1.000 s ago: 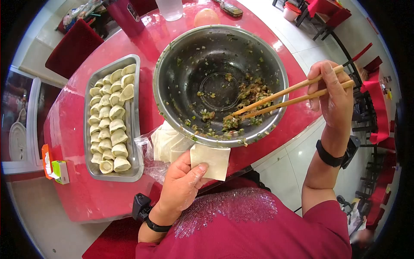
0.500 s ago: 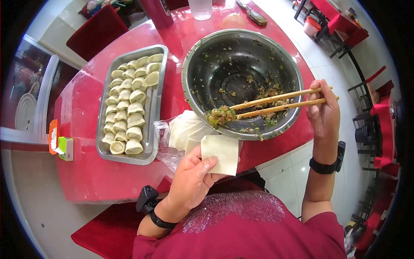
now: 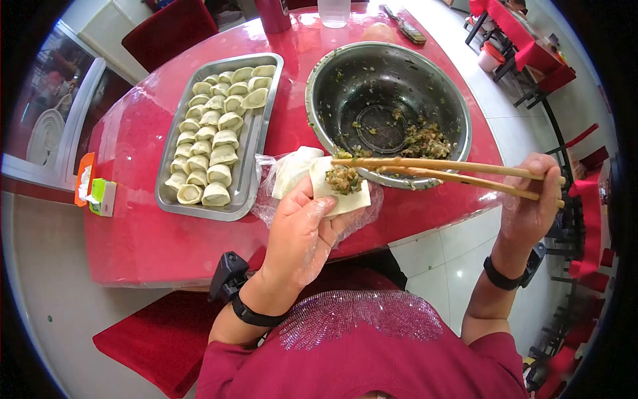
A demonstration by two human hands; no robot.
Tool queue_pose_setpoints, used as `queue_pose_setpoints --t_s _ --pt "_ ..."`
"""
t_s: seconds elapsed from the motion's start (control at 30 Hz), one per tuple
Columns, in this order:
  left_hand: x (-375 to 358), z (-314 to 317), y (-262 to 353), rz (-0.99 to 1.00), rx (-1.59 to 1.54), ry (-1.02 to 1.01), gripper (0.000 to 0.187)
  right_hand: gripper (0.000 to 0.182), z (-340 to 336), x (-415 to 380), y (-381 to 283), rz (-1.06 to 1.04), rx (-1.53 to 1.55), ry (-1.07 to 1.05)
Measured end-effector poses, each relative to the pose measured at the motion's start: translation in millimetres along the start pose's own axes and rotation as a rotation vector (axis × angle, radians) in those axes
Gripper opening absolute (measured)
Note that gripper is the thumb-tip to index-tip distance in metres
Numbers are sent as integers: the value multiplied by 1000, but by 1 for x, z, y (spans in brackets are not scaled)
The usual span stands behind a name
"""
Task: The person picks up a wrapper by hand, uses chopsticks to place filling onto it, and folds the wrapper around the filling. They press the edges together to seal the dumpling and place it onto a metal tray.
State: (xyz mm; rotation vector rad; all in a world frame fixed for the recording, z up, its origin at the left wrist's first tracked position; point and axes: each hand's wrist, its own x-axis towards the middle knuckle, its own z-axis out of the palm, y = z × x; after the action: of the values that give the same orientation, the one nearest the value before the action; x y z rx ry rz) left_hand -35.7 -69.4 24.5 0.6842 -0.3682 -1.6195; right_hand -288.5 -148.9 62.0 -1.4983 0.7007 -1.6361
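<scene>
My left hand [image 3: 302, 229] holds a square dough wrapper [image 3: 349, 201] between thumb and fingers. On the wrapper lies a clump of chopped filling [image 3: 343, 179], touched by the tips of the wooden chopsticks [image 3: 452, 165], which my right hand [image 3: 530, 199] grips near their far ends. Behind the held wrapper, more wrappers [image 3: 292, 166] rest on clear plastic. The large metal bowl [image 3: 382, 86] has filling [image 3: 428, 143] along its inner right side. To the left, a metal tray [image 3: 250, 149] bears rows of folded dumplings [image 3: 224, 155].
The red table [image 3: 133, 239] carries a dark red bottle [image 3: 273, 14], a clear cup [image 3: 333, 12], a dark object [image 3: 409, 30] and a green-and-white box [image 3: 102, 197]. A red stool [image 3: 159, 339] is at the lower left. Other tables and chairs are at the right.
The chopsticks have carried filling from the bowl's near edge onto the wrapper. My right hand has moved right and down. The view has shifted, so the tray and bowl appear further right and higher.
</scene>
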Motion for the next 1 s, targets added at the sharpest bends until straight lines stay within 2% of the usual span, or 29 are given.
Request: queue_pose_setpoints --t_s 0.07,0.17,0.47,0.57,0.7,0.77,0.8,0.87,1.0 --pt "0 -3 -1 14 -3 14 36 33 -1 0 -2 -24 40 49" --pt "0 -2 -1 22 -4 44 36 30 11 0 -1 84 -97 154" --pt "-3 -7 -8 32 -40 51 37 36 8 -18 -5 -31 8 -53" --pt "-5 -3 -8 36 -70 9 38 36 13 -22 -9 -51 -59 -114" --pt "-8 -7 -11 44 -75 3 38 36 12 -26 -13 -102 -49 -140" --pt "-11 -6 -13 68 -87 29 50 36 8 -27 -14 -138 69 -48" --pt "-13 -7 -15 67 -89 29 50 36 8 -28 -14 -137 68 -49" --pt "-16 -7 -17 82 -159 -52 53 36 7 -32 -15 -5 52 -51" --pt "-25 -2 -15 75 -95 -72 52 35 7 -33 -23 -59 47 -75"
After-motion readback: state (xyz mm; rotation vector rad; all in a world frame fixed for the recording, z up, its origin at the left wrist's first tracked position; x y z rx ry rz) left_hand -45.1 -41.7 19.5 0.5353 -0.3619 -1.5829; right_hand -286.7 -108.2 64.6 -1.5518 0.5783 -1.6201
